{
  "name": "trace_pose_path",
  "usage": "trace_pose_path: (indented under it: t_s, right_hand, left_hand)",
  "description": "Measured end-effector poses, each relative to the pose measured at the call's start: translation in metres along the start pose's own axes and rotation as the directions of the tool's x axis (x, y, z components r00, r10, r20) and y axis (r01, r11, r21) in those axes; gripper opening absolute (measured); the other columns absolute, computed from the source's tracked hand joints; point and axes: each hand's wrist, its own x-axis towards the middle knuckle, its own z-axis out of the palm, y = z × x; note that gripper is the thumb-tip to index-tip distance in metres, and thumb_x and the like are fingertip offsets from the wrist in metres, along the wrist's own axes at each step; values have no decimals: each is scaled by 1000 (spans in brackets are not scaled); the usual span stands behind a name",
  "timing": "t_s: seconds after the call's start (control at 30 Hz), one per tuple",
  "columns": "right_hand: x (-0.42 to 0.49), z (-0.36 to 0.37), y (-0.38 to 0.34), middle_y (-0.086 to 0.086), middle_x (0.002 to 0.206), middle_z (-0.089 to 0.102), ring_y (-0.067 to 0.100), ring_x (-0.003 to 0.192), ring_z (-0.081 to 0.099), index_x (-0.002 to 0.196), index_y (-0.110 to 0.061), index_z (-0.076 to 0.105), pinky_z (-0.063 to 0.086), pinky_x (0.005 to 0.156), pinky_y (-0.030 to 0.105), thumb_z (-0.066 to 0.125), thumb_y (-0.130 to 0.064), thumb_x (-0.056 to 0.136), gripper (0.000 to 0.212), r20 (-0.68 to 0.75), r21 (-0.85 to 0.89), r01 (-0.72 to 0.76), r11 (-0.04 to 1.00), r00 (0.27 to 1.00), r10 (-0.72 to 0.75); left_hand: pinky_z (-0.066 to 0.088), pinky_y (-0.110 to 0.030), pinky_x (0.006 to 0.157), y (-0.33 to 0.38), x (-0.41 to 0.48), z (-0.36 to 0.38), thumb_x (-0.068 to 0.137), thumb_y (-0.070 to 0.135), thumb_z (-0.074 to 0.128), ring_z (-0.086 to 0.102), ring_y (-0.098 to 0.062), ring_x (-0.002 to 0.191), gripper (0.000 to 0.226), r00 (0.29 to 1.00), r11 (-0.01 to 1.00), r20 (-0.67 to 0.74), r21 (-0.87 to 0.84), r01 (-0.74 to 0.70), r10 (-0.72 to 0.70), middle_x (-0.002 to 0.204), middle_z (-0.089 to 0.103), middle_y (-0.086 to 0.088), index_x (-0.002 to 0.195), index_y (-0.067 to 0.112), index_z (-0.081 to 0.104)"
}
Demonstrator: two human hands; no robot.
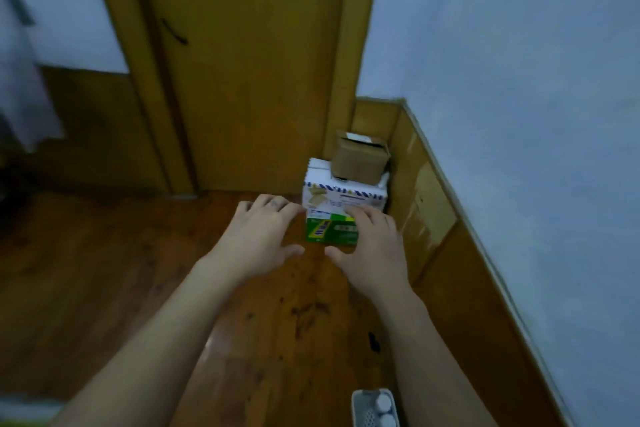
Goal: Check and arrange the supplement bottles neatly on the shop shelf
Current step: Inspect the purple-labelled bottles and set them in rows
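Supplement bottles [383, 403] are sitting in a little white basket [357, 404] at the very bottom of my view, close to the right arm, and I am seeing only their round white caps. Neither hand is touching them. On the left hand [259, 236] the fingers [273, 203] are lying straight and a little apart, holding nothing, and their tips are hovering just beside the left edge of a white and green box [329, 215]. On the right hand [374, 250] the fingers [360, 213] are also lying loose and a little spread, pinching nothing. They are covering part of the front of that box, but I am not able to tell if they are touching it. Both thumbs are pointing inward at each other with a gap between them. Both bare arms are stretching forward from the bottom of my view. The white and green box is standing on the brown wooden floor [138, 270] in a corner of the room. A smaller brown cardboard box [358, 158] is sitting on top of it, toward the back. Behind the boxes a yellow-brown door [249, 62] is standing, with a dark handle [175, 32] on it. A pale blue wall [519, 62] is running along the right side, with wooden panels [433, 204] lining its lower part. Everything is looking a bit blurry, so I am not reading the words on the box.
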Motion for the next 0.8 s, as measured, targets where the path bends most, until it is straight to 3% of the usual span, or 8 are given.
trace_pose_path:
  t_s: [0.13, 0.27, 0.47, 0.8]
  right_hand:
    - [-33, 8, -32, -5, 149, 37, 18, 139, 27, 143, -33, 39, 27, 116, 40, 66, -52, 84, 68, 28, 60, 198, 978, 979, -200]
    - [-74, 25, -71, -9, 150, 35, 14, 140, 25, 142, -36, 40, 26, 115, 37, 64, -53, 85, 64, 114, 138, 348, 927, 924, -364]
    - [-129, 44, -144, -9, 150, 37, 12, 139, 26, 141, -36, 42, 26, 115, 35, 65, -51, 86, 61, 167, 233, 570, 788, 775, -610]
    - [-219, 83, -258, -7, 147, 40, 14, 137, 30, 140, -32, 44, 28, 112, 33, 65, -49, 86, 61, 241, 271, 731, 627, 579, -779]
  left_hand:
    - [27, -43, 112, -8, -83, -10, 90, 56, 56, 24, -20, 142, 69, 971, 972, -52, 9, 236, -235, 151, 36, 4, 149, 34, 26]
    - [28, -43, 112, -11, -165, -20, 90, 56, 56, 25, -20, 142, 69, 897, 899, -80, 23, 437, -434, 151, 36, 4, 148, 33, 27]
    - [30, -41, 110, -17, -269, -35, 89, 56, 57, 28, -19, 140, 68, 728, 733, -116, 8, 681, -675, 149, 38, 4, 147, 33, 29]
    - [29, -36, 104, -35, -438, -42, 93, 58, 48, 32, -17, 135, 59, 403, 422, -156, -116, 899, -902, 145, 41, 6, 144, 33, 33]
